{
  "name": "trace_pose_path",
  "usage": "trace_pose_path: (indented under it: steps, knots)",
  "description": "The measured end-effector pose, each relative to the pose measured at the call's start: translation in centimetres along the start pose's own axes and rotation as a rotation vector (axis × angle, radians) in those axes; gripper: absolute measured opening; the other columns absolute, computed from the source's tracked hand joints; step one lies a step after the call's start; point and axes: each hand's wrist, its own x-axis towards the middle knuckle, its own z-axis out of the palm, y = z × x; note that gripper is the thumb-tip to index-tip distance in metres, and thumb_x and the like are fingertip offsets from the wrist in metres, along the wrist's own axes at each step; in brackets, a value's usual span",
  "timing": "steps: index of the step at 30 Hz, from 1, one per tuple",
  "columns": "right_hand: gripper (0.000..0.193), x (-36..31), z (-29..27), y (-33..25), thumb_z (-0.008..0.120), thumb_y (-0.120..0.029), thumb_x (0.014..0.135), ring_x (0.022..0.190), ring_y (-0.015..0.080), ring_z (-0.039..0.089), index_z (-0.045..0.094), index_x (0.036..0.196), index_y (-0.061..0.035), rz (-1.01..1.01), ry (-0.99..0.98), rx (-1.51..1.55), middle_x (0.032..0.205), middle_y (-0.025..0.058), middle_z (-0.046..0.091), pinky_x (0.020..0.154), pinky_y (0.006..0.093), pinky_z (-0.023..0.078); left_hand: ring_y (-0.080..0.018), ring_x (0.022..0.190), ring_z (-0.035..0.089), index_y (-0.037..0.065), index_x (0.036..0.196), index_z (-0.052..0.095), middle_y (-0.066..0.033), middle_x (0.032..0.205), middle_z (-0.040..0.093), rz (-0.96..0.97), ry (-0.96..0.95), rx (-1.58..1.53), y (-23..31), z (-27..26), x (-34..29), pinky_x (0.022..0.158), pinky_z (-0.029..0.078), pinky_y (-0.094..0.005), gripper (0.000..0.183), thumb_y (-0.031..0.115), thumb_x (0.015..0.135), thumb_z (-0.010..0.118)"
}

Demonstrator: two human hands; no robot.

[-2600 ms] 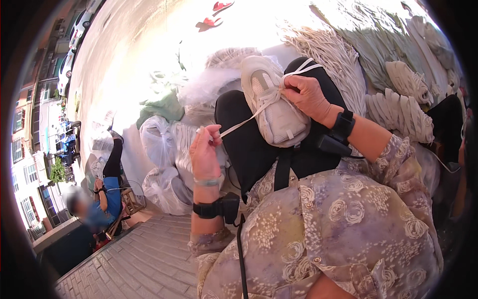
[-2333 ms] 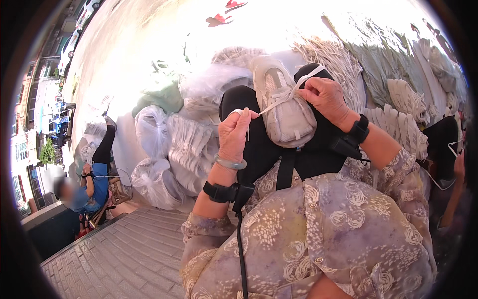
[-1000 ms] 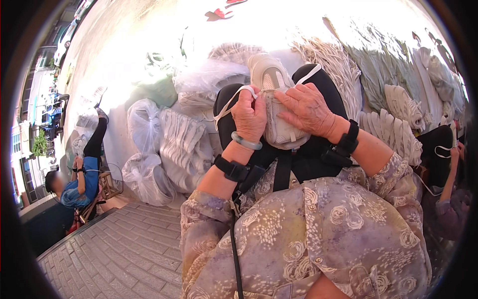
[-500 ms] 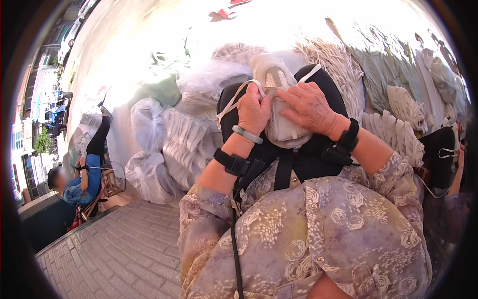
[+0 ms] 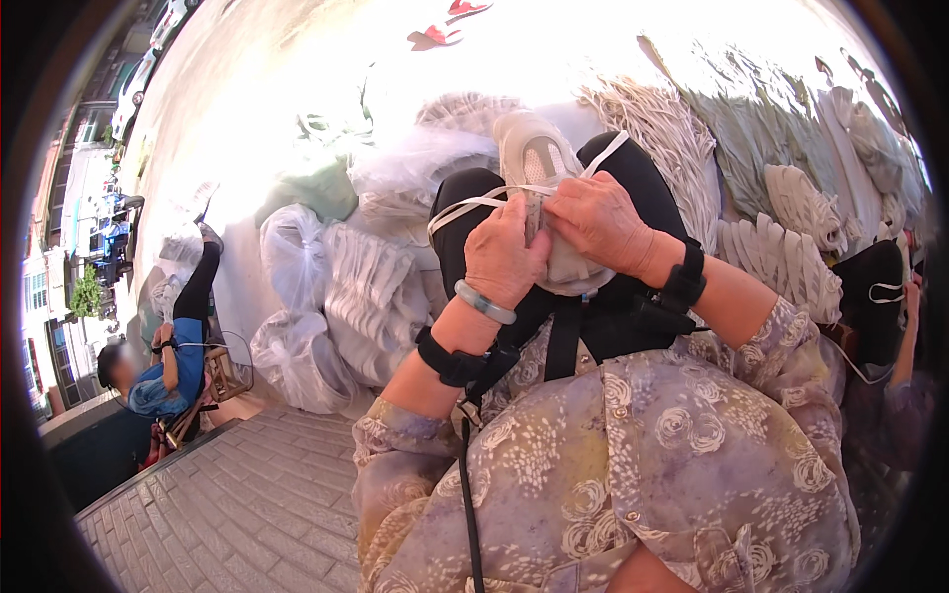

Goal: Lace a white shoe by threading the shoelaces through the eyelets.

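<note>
A pale sneaker [image 5: 531,138] lies across my lap, toe pointing away from me. A white shoelace [image 5: 463,208] crosses its upper, with loose ends draped over both thighs. My left hand [image 5: 502,255] is closed on the left side of the lacing area, thumb and fingertips pressed at the tongue. My right hand [image 5: 598,222] has its fingers bent and pinched together at the right eyelet edge, where the lace comes out. The fingertips partly hide what each hand grips.
Clear plastic bags [image 5: 297,247] and stacked pale shoe parts [image 5: 371,287] lie to the left. Bundles of white laces [image 5: 672,138] and more pale pieces [image 5: 781,257] are on the right. One person [image 5: 168,381] sits far left; another person's arm [image 5: 907,336] shows at the right edge.
My left hand has let go of the raised lace loop and moved down and slightly left to the tongue. The lace now runs across the shoe. My right fingers have drawn together.
</note>
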Motion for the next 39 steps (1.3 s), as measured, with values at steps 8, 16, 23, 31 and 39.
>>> trace_pose_path:
  steps: [8,16,23,31,39]
  knots:
    - [0.011,1.0,1.3,-0.7,0.062,-0.02,0.075,0.078,0.0229,0.06,0.061,0.077,-0.0095,0.123,-0.044,-0.097,0.079,0.0053,0.059,0.07,0.0369,0.04,-0.0364,0.072,0.059,0.0,0.08,0.055,-0.0196,0.074,0.059,-0.146,-0.245,-0.117,-0.9,-1.0,1.1,0.066,0.047,-0.0431,0.016,0.014,0.073,0.052]
    - [0.009,0.9,2.5,-0.6,0.061,-0.018,0.074,0.067,0.0224,0.057,0.057,0.072,-0.0104,0.075,0.127,-0.144,0.07,0.004,0.056,0.067,0.0355,0.038,-0.0373,0.075,0.058,0.001,0.085,0.058,-0.0197,0.074,0.059,-0.031,-0.238,-0.161,-1.6,-0.6,1.1,0.069,0.046,-0.0441,0.018,0.012,0.072,0.05]
    - [0.004,1.5,0.9,-1.5,0.056,-0.013,0.071,0.069,0.0198,0.06,0.06,0.072,-0.0111,-0.133,-0.026,-0.386,0.07,0.0044,0.059,0.073,0.0363,0.036,-0.0316,0.076,0.063,0.002,0.101,0.062,-0.0174,0.083,0.064,-0.055,-0.089,-0.185,-1.3,0.2,1.0,0.07,0.049,-0.0346,0.03,0.01,0.076,0.049]
    - [0.013,-11.8,-8.7,8.2,0.06,-0.014,0.078,0.065,0.0307,0.05,0.05,0.071,-0.0085,0.256,0.118,-0.471,0.068,0.0096,0.05,0.063,0.0393,0.035,-0.0337,0.074,0.061,0.006,0.103,0.058,-0.0152,0.079,0.062,-0.019,-0.021,0.121,-1.1,0.9,-0.4,0.067,0.05,-0.0402,0.028,0.012,0.077,0.05]
    - [0.018,-35.9,-15.3,23.7,0.052,-0.02,0.079,0.078,0.0365,0.057,0.054,0.075,-0.0034,1.027,-0.12,-0.746,0.074,0.0187,0.058,0.068,0.0461,0.044,-0.0325,0.072,0.061,0.005,0.106,0.058,-0.0142,0.078,0.06,-0.044,-0.069,0.197,-0.3,1.8,-0.1,0.065,0.05,-0.0399,0.032,0.013,0.075,0.052]
